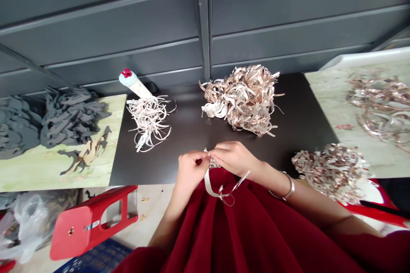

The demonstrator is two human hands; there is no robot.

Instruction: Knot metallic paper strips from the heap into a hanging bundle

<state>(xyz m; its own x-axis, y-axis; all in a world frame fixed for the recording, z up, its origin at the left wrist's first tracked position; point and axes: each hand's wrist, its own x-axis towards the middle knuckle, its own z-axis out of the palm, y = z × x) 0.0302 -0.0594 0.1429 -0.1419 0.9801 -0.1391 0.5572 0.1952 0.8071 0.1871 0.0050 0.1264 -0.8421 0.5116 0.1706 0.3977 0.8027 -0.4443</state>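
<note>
My left hand (191, 169) and my right hand (233, 158) meet at the front edge of the dark table, both with fingers pinched on a thin metallic strip (209, 183). The strip's loose end hangs and curls over the red clothing below my hands. Small shiny bits show between my fingers; their shape is partly hidden. Beyond my hands lies a large tangled heap of rose-gold and white strips (248, 98). A smaller pile of whitish strips (150, 119) rests to the left on the dark table.
A pale cylinder with a red top (136, 84) stands behind the white pile. Grey cut pieces (70, 115) cover the left table. Shiny clusters (333, 170) sit at the right, near more strips (384, 94). A red stool (92, 222) is at lower left; grey panels (153, 21) rise behind.
</note>
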